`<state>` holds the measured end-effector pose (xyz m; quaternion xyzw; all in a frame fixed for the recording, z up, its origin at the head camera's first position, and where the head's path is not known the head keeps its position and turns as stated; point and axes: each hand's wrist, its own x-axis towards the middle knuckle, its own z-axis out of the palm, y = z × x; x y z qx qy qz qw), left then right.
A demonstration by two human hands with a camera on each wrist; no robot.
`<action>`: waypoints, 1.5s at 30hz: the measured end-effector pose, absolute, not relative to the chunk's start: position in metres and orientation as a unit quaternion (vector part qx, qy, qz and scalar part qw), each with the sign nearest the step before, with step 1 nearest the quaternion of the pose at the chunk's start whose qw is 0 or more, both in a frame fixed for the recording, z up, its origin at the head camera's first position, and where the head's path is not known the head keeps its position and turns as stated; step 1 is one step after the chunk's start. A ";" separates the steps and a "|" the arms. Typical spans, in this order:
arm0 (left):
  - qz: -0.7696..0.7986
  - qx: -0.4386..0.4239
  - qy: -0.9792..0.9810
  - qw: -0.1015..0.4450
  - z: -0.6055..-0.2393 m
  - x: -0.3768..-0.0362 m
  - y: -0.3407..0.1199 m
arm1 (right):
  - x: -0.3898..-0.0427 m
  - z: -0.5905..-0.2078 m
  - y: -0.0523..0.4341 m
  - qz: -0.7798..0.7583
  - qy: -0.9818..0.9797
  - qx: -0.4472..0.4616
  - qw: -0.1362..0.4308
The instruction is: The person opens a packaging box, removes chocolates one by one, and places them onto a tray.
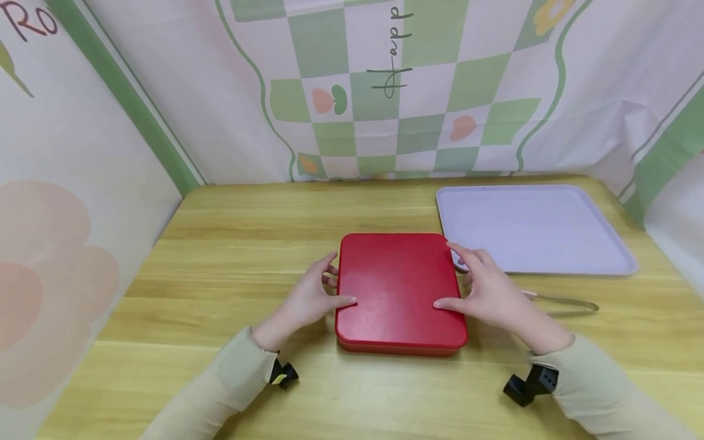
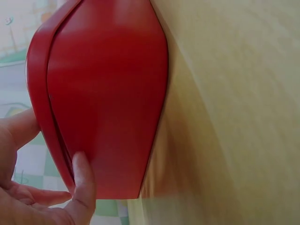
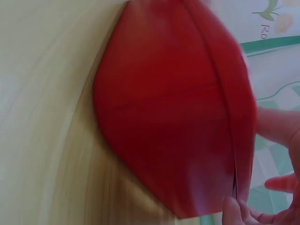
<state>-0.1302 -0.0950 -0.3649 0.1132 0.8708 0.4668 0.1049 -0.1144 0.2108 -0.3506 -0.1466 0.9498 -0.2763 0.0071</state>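
Observation:
In the head view a red rectangular box lies on the wooden table, its smooth lid (image 1: 397,281) on top. The left hand (image 1: 308,298) holds the lid at its left side, thumb on the top face. On the opposite side the right hand (image 1: 491,292) grips the lid the same way, its thumb over the top. From the left wrist, the red box body (image 2: 108,98) shows below the lid, with a fingertip at the seam and a narrow dark gap there. A similar seam runs under the lid (image 3: 234,93) in the right wrist view, near the right fingertips. The box's contents are hidden.
A pale lilac tray (image 1: 530,229) lies at the back right, close to the right hand. Metal tongs (image 1: 572,300) lie beyond the right wrist, partly hidden by it. Patterned cloth (image 1: 374,140) hangs behind the table (image 1: 236,244).

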 end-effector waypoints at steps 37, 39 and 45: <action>0.549 0.062 0.823 0.130 -0.368 -0.133 -0.097 | -0.123 -0.358 0.213 -0.445 0.885 -0.068 0.124; 0.548 0.064 0.824 0.129 -0.368 -0.133 -0.097 | -0.123 -0.357 0.214 -0.452 0.881 -0.069 0.125; 0.557 0.060 0.817 0.134 -0.359 -0.134 -0.097 | -0.124 -0.342 0.216 -0.476 0.868 -0.061 0.124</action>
